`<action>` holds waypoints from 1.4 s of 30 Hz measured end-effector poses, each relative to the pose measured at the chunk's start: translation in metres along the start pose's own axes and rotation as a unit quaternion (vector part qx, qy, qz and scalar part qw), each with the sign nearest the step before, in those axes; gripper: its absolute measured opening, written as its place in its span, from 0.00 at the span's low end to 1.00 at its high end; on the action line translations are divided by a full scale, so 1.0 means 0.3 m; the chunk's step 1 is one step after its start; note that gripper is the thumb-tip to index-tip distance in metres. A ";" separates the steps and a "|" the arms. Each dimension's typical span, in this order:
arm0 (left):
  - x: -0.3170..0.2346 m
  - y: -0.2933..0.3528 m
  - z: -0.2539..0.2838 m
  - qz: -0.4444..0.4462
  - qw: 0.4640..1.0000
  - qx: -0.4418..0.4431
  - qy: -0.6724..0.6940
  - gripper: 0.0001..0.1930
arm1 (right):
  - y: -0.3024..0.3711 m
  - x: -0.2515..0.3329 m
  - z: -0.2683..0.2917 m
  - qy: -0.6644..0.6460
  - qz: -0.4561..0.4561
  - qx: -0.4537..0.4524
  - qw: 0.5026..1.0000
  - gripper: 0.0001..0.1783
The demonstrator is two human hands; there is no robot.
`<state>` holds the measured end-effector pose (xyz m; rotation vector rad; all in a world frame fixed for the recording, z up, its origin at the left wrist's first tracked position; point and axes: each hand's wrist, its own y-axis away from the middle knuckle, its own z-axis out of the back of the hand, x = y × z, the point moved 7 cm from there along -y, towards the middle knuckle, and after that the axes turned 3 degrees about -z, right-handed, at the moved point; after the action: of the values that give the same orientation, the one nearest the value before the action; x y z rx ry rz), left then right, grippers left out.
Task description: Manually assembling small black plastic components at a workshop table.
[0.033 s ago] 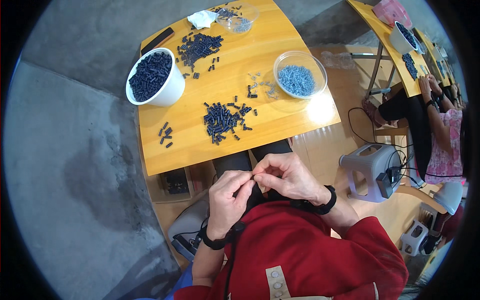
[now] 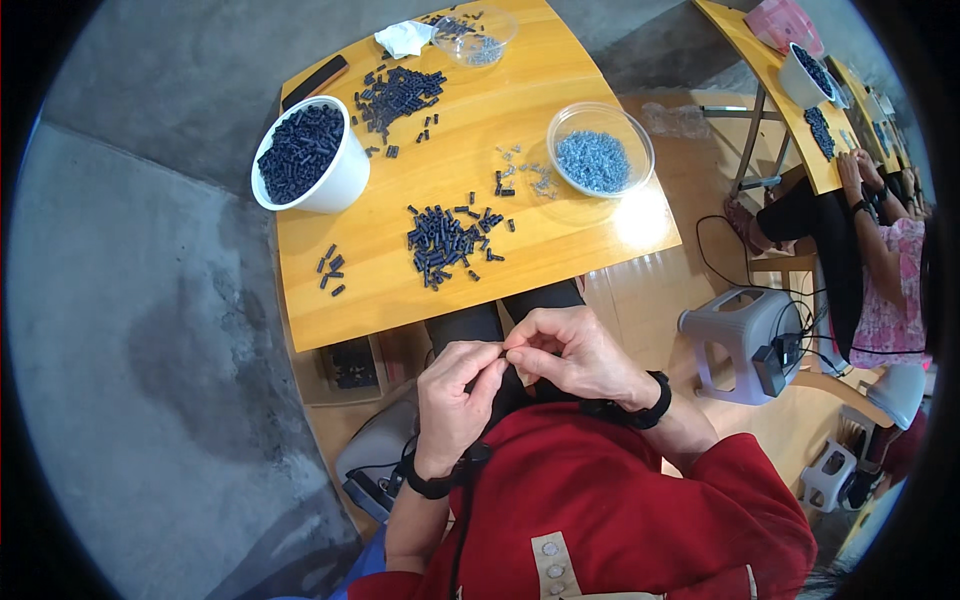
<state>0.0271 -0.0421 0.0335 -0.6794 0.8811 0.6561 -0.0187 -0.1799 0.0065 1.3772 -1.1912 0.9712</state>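
Observation:
Above my lap, just off the table's near edge, my left hand [image 2: 455,398] and my right hand [image 2: 572,352] meet fingertip to fingertip. Both are closed in a pinch around a small dark piece [image 2: 504,353], mostly covered by the fingers. A pile of short dark cylindrical pieces [image 2: 440,243] lies on the table beyond them. Left of it sit several loose dark pieces [image 2: 331,268]. Small clear pieces fill a round transparent tub [image 2: 645,160] at the right, with some clear bits [image 2: 541,183] scattered beside it.
On the wooden table [image 2: 375,312] stand a white bucket [image 2: 345,180] of dark pieces, another dark pile [image 2: 400,97], a dark flat case [image 2: 315,82], a crumpled tissue [image 2: 405,38] and a clear bowl [image 2: 480,55]. Rightward are a grey stool [image 2: 735,315], cables and another person's hands [image 2: 858,170].

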 end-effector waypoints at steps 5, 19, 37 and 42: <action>0.066 0.007 0.012 0.027 0.997 -0.044 0.057 0.06 | -0.038 -0.057 -0.003 -0.070 -0.040 0.042 0.996 0.05; 0.167 0.009 0.031 0.092 0.985 -0.081 0.125 0.06 | -0.266 -0.066 0.099 0.447 0.166 -0.225 0.850 0.05; 0.046 0.008 0.035 0.038 0.962 -0.083 0.258 0.06 | -0.040 -0.054 0.060 -0.282 -0.044 -0.018 0.958 0.10; -0.005 0.007 0.042 -0.003 0.985 -0.086 0.152 0.10 | -0.023 -0.077 0.024 -0.395 -0.010 0.071 0.916 0.08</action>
<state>0.0307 -0.0316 0.0400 -0.9550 1.1111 0.6378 -0.0163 -0.1836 -0.0183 1.9882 -1.7045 0.4769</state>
